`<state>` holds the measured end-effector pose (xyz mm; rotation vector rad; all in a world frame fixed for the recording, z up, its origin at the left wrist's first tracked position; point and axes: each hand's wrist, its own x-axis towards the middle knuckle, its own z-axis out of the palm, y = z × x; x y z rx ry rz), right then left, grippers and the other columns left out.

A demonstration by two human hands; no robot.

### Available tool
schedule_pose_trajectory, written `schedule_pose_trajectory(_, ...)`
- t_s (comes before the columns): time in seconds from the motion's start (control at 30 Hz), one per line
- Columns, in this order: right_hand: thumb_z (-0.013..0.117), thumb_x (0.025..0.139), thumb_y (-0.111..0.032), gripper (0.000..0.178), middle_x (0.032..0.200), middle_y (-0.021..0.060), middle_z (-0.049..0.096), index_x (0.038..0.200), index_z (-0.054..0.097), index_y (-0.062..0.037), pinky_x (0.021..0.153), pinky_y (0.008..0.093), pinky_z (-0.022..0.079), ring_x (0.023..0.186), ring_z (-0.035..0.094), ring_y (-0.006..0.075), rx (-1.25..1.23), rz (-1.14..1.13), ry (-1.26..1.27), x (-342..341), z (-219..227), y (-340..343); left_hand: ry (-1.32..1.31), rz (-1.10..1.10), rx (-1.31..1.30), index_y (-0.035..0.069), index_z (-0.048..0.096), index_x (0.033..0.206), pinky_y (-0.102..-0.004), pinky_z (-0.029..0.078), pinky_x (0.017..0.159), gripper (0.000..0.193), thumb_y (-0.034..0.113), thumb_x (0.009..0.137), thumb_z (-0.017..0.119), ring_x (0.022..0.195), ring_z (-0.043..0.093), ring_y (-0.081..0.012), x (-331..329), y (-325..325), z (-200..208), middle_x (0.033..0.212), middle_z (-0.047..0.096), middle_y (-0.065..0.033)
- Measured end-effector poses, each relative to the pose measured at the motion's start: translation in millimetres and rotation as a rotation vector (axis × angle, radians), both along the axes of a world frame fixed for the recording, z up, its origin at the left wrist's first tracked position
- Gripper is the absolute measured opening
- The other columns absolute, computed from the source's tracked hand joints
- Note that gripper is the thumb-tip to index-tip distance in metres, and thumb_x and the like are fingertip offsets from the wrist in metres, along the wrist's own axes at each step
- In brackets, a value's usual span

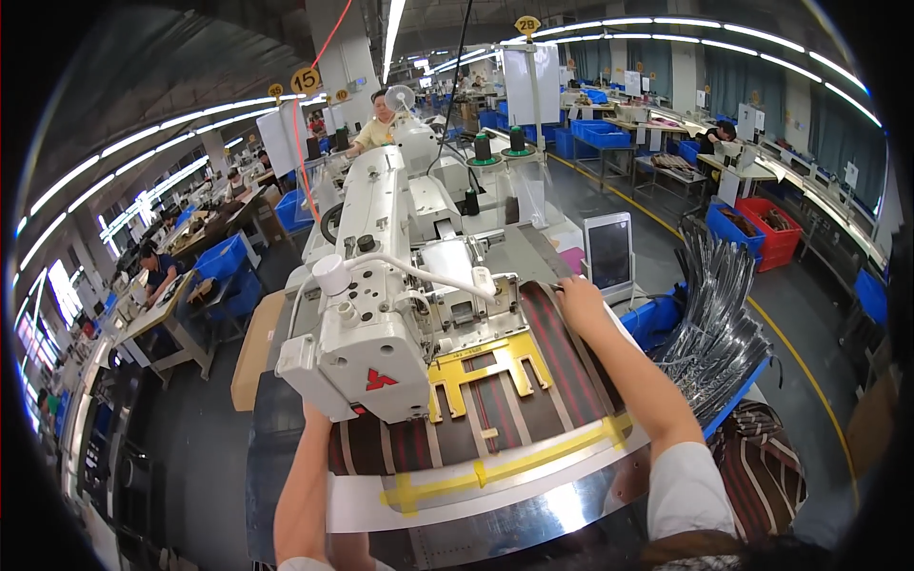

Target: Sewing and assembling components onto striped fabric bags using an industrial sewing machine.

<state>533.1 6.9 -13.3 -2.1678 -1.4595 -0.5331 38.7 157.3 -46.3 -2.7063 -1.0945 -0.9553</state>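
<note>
A striped fabric (514, 419) in brown, dark red and beige lies on the bed of a white industrial sewing machine (381, 324). Over it, beneath the machine's head, sits a yellow template plate (490, 373) with cut-out slots. At the fabric's far right edge, my right hand (578, 303) has its fingers drawn together on the cloth. My left forearm (303, 485) reaches up along the left of the machine, whose head hides the left fingers. Yellow tape (505, 468) runs on the white sheet along the fabric's near edge.
Right of the machine stand a phone-like screen (609, 252) and a blue tray of dark, shiny strips (714, 333). More striped cloth (757, 466) hangs at the lower right. Green thread cones (483, 150) stand behind. A person (381, 119) sits beyond the machine.
</note>
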Motion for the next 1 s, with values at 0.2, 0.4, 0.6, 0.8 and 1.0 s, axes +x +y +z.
schedule_pose_trajectory(0.2, 0.066, 0.077, -0.027, 0.040, 0.117, 0.0120, 0.056, 0.109, 0.057, -0.0044, 0.092, 0.0399, 0.040, 0.107, 0.052, 0.0282, -0.040, 0.840, 0.064, -114.4, 13.0, -50.4, -0.068, 0.056, -0.064, 0.004, 0.061, 0.106, -0.0378, 0.046, 0.081, 0.032, 0.018, 0.077, 0.064, 0.095, 0.060, -0.0314, -12.2, -30.6, -42.7, 0.101, 0.064, -0.0137)
schedule_pose_trajectory(0.4, 0.055, 0.084, -0.027, 0.042, 0.120, 0.0111, 0.056, 0.116, 0.053, -0.0012, 0.097, 0.0361, 0.038, 0.119, 0.047, 0.0254, -0.195, 0.889, -0.241, -147.8, -33.1, -92.3, -0.136, 0.114, -0.127, 0.004, 0.061, 0.106, -0.0384, 0.046, 0.081, 0.030, 0.017, 0.078, 0.063, 0.095, 0.060, -0.0316, -3.9, -39.3, -37.8, 0.101, 0.064, -0.0137)
schedule_pose_trajectory(0.6, 0.052, 0.079, -0.016, 0.037, 0.117, 0.0105, 0.058, 0.113, 0.054, -0.0016, 0.095, 0.0353, 0.039, 0.113, 0.052, 0.0234, -0.271, 0.806, -0.384, -148.2, -29.1, -70.3, -0.216, 0.164, -0.116, 0.004, 0.061, 0.105, -0.0389, 0.046, 0.080, 0.029, 0.017, 0.079, 0.061, 0.096, 0.060, -0.0319, 2.6, -51.7, -20.8, 0.100, 0.064, -0.0137)
schedule_pose_trajectory(0.8, 0.057, 0.081, -0.018, 0.025, 0.109, 0.0083, 0.062, 0.103, 0.062, -0.0051, 0.092, 0.0356, 0.040, 0.103, 0.057, 0.0214, -0.058, 0.973, 0.066, -124.3, -12.8, -90.2, -0.333, 0.140, -0.342, 0.004, 0.060, 0.107, -0.0414, 0.044, 0.085, 0.028, 0.017, 0.081, 0.059, 0.101, 0.055, -0.0356, 49.8, -76.0, 5.3, 0.106, 0.061, -0.0162)
schedule_pose_trajectory(1.0, 0.062, 0.079, -0.019, 0.023, 0.106, 0.0115, 0.060, 0.098, 0.062, -0.0056, 0.086, 0.0370, 0.043, 0.101, 0.056, 0.0262, 0.089, 0.384, -0.032, -52.0, -20.5, -121.2, 0.062, -0.032, -0.169, 0.006, 0.051, 0.122, -0.0499, 0.031, 0.094, 0.052, 0.032, 0.079, 0.063, 0.111, 0.046, -0.0391, 64.6, -102.3, -22.5, 0.117, 0.054, -0.0183)
